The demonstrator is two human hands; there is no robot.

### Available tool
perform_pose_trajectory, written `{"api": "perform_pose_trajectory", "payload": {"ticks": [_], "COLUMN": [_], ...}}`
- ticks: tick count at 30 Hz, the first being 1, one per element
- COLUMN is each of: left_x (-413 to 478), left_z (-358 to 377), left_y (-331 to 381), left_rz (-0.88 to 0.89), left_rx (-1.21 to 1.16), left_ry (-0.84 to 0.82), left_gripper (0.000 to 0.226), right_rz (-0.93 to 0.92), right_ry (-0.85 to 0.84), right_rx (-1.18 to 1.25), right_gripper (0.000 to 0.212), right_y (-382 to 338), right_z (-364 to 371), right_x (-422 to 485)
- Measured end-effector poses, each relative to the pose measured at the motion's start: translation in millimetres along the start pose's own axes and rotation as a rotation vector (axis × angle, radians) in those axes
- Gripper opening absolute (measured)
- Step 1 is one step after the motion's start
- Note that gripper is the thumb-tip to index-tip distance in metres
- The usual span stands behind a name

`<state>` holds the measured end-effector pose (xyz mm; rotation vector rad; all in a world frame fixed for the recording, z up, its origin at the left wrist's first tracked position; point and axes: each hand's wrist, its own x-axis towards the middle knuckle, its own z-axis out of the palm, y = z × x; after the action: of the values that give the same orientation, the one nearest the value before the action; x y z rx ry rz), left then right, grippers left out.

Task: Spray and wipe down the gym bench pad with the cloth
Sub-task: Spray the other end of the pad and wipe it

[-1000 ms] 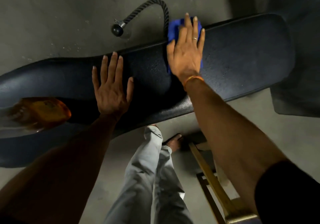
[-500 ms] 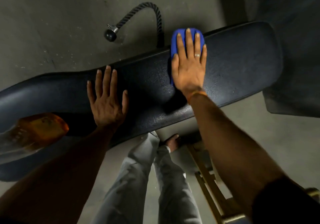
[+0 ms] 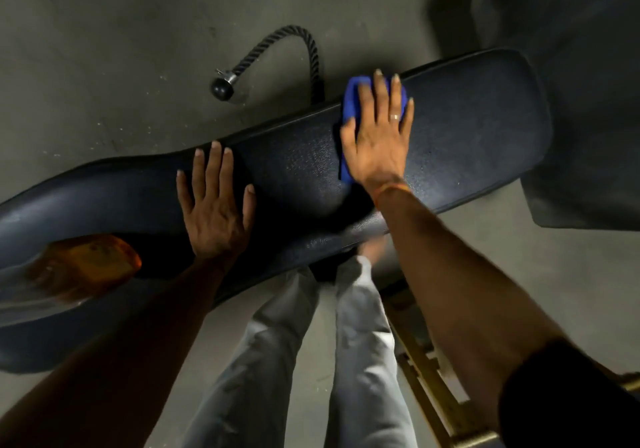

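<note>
A person leans over a long dark bench pad. The right hand lies flat, fingers spread, pressing a blue cloth against the pad's far edge, right of centre. The left hand is splayed empty on the pad, bracing. Wiping well likely means even pressure and overlapping strokes.

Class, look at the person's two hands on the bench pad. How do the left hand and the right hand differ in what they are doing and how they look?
The right hand presses a blue cloth onto the bench pad; the left hand lies on bare pad with nothing under it. The right hand wears a ring and an orange wristband; the left shows neither. The right hand sits nearer the pad's far edge, the left nearer its near edge. Both lie flat, palms down, fingers spread.
</note>
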<state>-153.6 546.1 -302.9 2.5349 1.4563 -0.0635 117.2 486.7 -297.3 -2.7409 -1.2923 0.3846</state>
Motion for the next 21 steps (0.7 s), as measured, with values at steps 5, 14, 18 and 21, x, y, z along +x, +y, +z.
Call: {"api": "perform_pose_trajectory", "payload": {"ticks": [5,14,18,21], "left_x": [16,79,83,82], "left_z": [2,43,36,31], "left_y": [43,180,178,182], "left_rz": [-0.137,0.156,0.16,0.154], "left_rx": [-0.031,-0.025,-0.017,-0.017], "left_ry": [-0.045,-0.046,-0.048,-0.084], "left_gripper": [0.07,0.066,0.066,0.065], "right_rz": [-0.011,-0.001,0.124,0.085], "right_ry": [0.003,0.053,0.101,0.043], "right_rx": [-0.048,-0.086,-0.028,-0.026], "right_gripper": [0.064,0.059,0.059,0.06], "right_y": [5,84,78,63], "right_z": [5,-4,-12,-5], "right_x": [-30,5,31,-42]}}
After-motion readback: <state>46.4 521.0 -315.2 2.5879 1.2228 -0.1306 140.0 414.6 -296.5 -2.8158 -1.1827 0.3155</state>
